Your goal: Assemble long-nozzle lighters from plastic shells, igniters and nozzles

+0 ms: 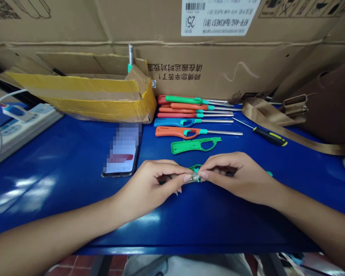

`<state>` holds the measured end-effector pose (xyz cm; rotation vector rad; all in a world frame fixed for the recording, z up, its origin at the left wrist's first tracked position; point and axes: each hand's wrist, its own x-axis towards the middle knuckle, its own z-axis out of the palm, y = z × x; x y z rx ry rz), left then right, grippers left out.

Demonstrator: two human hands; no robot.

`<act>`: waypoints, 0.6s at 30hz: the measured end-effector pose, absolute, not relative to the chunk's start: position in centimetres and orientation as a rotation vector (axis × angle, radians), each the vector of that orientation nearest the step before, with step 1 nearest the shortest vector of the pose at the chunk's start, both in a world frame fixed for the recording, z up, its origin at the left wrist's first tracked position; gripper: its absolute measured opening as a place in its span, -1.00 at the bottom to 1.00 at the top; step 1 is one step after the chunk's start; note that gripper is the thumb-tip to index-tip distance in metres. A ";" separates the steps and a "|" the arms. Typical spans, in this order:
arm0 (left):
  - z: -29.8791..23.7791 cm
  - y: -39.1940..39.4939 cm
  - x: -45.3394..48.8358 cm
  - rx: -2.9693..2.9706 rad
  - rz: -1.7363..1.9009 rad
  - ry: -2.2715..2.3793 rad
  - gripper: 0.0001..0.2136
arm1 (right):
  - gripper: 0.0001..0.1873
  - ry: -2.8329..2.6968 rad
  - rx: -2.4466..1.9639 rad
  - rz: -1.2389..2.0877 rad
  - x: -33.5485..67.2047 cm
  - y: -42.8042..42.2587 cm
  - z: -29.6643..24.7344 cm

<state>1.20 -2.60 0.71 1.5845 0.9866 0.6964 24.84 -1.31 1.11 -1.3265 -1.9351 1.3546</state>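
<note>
Both my hands meet over the blue table [60, 172], pinching a small green and clear lighter part [195, 174] between them. My left hand [158, 182] has its fingers curled, thumb and forefinger closed on the part's left end. My right hand [235, 174] is closed on its right end; most of the part is hidden under the fingers. Just behind the hands lies an empty green lighter shell half [194, 145]. Further back, several long-nosed lighters [189, 115] in orange, blue, red and green lie side by side, metal tubes pointing right.
A phone [122, 153] lies left of the hands. A taped cardboard box [83, 94] sits at back left, a power strip [20, 122] at far left. A black-and-yellow screwdriver [268, 136] and tan strap with buckle [287, 115] lie at right. Large cartons form the back wall.
</note>
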 end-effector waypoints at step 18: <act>0.9 -2.5 1.3 1.585 0.751 0.982 -0.85 | -0.73 -1.909 -1.314 1.360 24.7 -1.4 1.2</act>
